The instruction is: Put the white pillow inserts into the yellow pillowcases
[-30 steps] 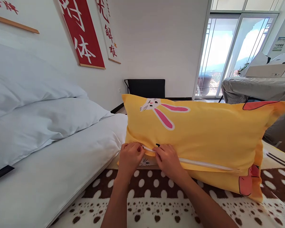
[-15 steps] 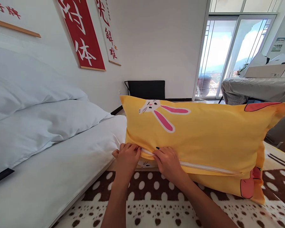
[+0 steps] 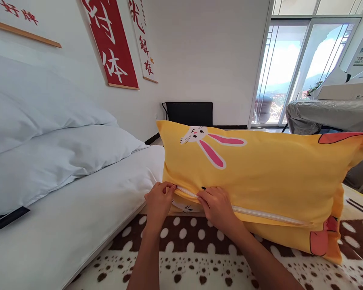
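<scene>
A yellow pillow (image 3: pixel 278 169) with a printed rabbit stands on its long side in front of me. Along its lower front runs a white zipper (image 3: pixel 269 214). My left hand (image 3: pixel 159 199) pinches the zipper's left end, near the pillow's lower left corner. A short way to the right, my right hand (image 3: pixel 215 204) is closed on the zipper edge, its fingertips pressed against the fabric. Whether either hand holds the zipper's pull is hidden by the fingers.
White pillows (image 3: pixel 78 157) are piled on the left. Underneath lies a brown and cream dotted blanket (image 3: pixel 196 262). Behind are a black panel (image 3: pixel 189 114) by the wall, a sliding glass door (image 3: pixel 290 76), and a plastic-covered piece of furniture (image 3: pixel 335 112) with a box (image 3: pixel 346 91) on top.
My left hand has shifted slightly along the zipper's left end, and its fingers now pinch more narrowly. The right hand keeps its place on the zipper. The whole view has moved a little.
</scene>
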Tool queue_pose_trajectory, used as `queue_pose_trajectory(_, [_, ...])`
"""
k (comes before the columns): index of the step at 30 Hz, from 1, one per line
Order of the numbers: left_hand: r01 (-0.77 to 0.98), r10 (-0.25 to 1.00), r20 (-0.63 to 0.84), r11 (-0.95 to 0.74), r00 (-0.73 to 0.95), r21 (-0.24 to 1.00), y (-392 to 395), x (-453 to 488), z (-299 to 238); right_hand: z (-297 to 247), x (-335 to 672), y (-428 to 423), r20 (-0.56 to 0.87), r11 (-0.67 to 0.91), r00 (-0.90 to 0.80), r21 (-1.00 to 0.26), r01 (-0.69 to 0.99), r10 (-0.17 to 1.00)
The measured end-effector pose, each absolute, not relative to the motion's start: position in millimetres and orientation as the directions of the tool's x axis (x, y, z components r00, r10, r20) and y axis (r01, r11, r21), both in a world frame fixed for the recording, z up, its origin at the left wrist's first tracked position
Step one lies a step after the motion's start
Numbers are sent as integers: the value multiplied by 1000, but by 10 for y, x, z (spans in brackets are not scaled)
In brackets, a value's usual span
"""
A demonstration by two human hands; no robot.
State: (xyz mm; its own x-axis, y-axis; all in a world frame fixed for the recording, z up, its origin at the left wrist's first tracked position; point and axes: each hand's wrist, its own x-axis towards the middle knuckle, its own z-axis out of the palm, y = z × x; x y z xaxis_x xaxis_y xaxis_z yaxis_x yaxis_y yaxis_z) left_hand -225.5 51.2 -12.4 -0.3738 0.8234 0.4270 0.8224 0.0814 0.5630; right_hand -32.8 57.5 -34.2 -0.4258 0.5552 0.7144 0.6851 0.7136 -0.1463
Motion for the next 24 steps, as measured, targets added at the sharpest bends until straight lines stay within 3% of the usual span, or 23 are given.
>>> queue_pose_trajectory(5, [932, 769, 530, 262, -357, 249, 417, -2066, -63, -345, -324, 572, 709, 712, -424, -155, 685, 564])
queue_pose_trajectory(7, [935, 777, 519, 305, -355, 183, 395, -2061, -46, -344, -316, 572, 707, 708, -419, -163, 688, 570])
queue_pose_trajectory(9, [929, 799, 479, 272, -364, 251, 404, -2112, -51, -342, -306, 572, 708, 706, -414, -168, 688, 572])
queue_pose_trajectory(13, [814, 793, 467, 63, -392, 577, 454, -2260, -87, -338, -295, 570, 710, 707, -413, -168, 687, 571])
queue_pose_trajectory(15, [744, 797, 458, -14, -395, 667, 452, -2297, -86, -338, -295, 569, 707, 708, -418, -165, 687, 571])
queue_pose_trajectory(18, [714, 821, 463, -99, -335, 693, 417, -2294, -62, -338, -297, 570, 705, 707, -421, -160, 689, 570])
queue_pose_trajectory(24, [815, 862, 468, -124, -194, 566, 392, -2214, -44, -335, -293, 564, 703, 719, -433, -160, 676, 564])
